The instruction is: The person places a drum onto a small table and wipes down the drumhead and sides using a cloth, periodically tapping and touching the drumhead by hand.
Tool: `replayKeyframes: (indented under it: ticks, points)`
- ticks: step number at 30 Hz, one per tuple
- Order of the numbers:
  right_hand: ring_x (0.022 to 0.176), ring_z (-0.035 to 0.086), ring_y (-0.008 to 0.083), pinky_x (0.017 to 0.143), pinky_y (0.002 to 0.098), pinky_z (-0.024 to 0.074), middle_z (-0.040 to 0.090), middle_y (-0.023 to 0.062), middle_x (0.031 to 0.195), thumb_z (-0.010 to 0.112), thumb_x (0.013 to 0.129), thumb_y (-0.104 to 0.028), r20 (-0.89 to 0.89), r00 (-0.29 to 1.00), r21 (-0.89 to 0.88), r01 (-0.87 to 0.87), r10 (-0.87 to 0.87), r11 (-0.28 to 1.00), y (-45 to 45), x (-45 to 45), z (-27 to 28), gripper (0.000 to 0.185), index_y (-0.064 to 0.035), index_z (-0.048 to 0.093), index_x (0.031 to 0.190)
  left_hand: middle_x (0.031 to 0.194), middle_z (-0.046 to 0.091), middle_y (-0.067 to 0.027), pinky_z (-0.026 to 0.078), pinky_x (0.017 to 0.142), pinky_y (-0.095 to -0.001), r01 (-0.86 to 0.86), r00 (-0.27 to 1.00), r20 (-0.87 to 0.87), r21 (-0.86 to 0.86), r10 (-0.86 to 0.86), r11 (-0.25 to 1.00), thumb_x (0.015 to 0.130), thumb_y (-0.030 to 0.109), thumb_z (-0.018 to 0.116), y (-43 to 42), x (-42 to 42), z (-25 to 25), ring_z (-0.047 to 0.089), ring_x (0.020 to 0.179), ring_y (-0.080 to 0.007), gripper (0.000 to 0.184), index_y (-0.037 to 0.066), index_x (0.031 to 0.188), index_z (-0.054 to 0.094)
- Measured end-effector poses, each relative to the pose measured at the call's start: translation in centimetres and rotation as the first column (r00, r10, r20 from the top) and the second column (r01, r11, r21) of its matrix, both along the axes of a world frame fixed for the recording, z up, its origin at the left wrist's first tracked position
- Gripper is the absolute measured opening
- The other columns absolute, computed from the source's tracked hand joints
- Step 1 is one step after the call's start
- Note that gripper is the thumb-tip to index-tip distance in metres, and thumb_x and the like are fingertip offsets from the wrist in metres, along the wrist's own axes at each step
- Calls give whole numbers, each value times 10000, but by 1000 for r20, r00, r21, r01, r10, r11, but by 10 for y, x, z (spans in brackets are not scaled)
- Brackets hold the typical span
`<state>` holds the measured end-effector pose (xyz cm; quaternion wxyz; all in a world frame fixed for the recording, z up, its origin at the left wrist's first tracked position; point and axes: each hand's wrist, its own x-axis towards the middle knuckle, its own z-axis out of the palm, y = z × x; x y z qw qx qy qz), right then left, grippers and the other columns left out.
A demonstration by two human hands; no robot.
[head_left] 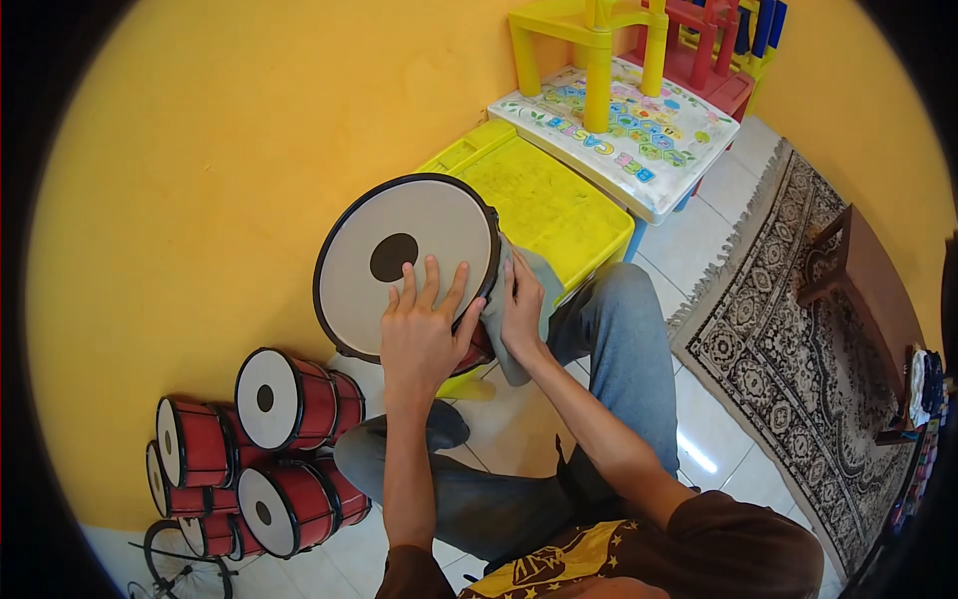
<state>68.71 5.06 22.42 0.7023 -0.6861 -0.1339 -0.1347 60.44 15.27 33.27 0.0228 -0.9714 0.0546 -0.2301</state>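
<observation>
A large drum (349, 285) with a white head, a dark round centre patch and a black rim is tilted up in front of me, by the wall. My left hand (424, 324) lies on the lower part of its head, palm down, fingers spread. At the drum's right side, my right hand (523, 311) closes on a grey-green cloth (539, 275), which is pressed against the rim and shell. The cloth hangs over part of the red shell, and the rest of the shell is mostly hidden behind my hands and the head.
Several smaller red drums (299, 504) are stacked at the lower left, near a wheel (180, 564). A yellow table (549, 195) and a white printed table (619, 130) stand beyond. To the right, a patterned rug (758, 329) bears a brown wooden table (878, 290).
</observation>
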Motion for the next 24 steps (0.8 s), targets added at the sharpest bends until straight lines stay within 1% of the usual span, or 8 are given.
replayKeyframes:
  ticks: [3, 6, 9, 12, 15, 18, 21, 24]
  points:
    - [1240, 543, 364, 1042, 382, 402, 568, 241, 1318, 397, 1041, -173, 26, 999, -38, 31, -30, 999, -1, 2, 0, 393, 69, 517, 1326, 1296, 588, -236, 493, 932, -527, 1, 1000, -1, 4, -1, 1000, 906, 349, 634, 0, 0, 0, 551, 1195, -466, 418, 143, 1269, 650]
    - [1192, 566, 373, 1009, 394, 424, 591, 248, 1267, 416, 1036, -177, -85, 995, -123, 34, -44, 992, -4, -8, 1, 383, 66, 533, 1308, 1288, 592, -238, 503, 912, -543, 14, 1000, 14, 5, -14, 1000, 912, 382, 620, 1, 0, -2, 564, 1176, -468, 425, 137, 1258, 657]
    - [1154, 585, 384, 962, 385, 449, 608, 248, 1231, 431, 1029, -175, -53, 994, -205, 83, -96, 975, -9, -28, -1, 370, 65, 558, 1281, 1282, 595, -239, 507, 905, -549, 16, 1000, 26, 1, -16, 1000, 914, 398, 615, 1, 0, -2, 571, 1167, -466, 427, 136, 1247, 664]
    - [994, 660, 321, 869, 376, 487, 654, 228, 1090, 450, 1023, -175, 15, 990, -101, 143, -142, 985, -11, -51, 2, 328, 79, 608, 1160, 1287, 597, -225, 507, 913, -533, 9, 1000, 26, 0, -9, 1000, 910, 368, 626, 0, -1, -2, 568, 1178, -454, 415, 142, 1256, 658]
    - [805, 648, 232, 776, 371, 499, 667, 166, 938, 470, 1023, -193, -279, 959, -66, 26, -43, 997, -27, -56, -3, 310, 79, 619, 1028, 1282, 602, -216, 513, 905, -528, 19, 999, 36, 17, -20, 1000, 908, 353, 631, 2, -1, -3, 573, 1174, -445, 405, 148, 1257, 656]
    - [727, 587, 172, 731, 376, 498, 645, 103, 862, 467, 1031, -214, -235, 967, 279, 163, -98, 946, -39, -47, 19, 324, 68, 598, 938, 1268, 612, -209, 520, 890, -532, 42, 998, 44, 31, -44, 999, 906, 353, 634, 6, -2, -3, 582, 1166, -435, 395, 156, 1247, 662]
    - [802, 622, 204, 785, 362, 499, 677, 121, 939, 443, 1041, -229, -240, 965, 430, 207, -110, 879, -46, -10, 52, 362, 84, 621, 1003, 1259, 621, -197, 522, 885, -536, 59, 997, 44, 9, -60, 998, 898, 350, 645, 7, -4, -1, 587, 1163, -427, 386, 162, 1235, 671]
    - [897, 643, 229, 849, 343, 491, 691, 163, 1022, 427, 1044, -238, -149, 968, 192, 229, -203, 954, -29, 51, 35, 391, 98, 619, 1098, 1256, 626, -186, 525, 883, -534, 75, 996, 49, -12, -74, 997, 888, 346, 658, 7, -4, -1, 591, 1161, -421, 379, 163, 1220, 680]
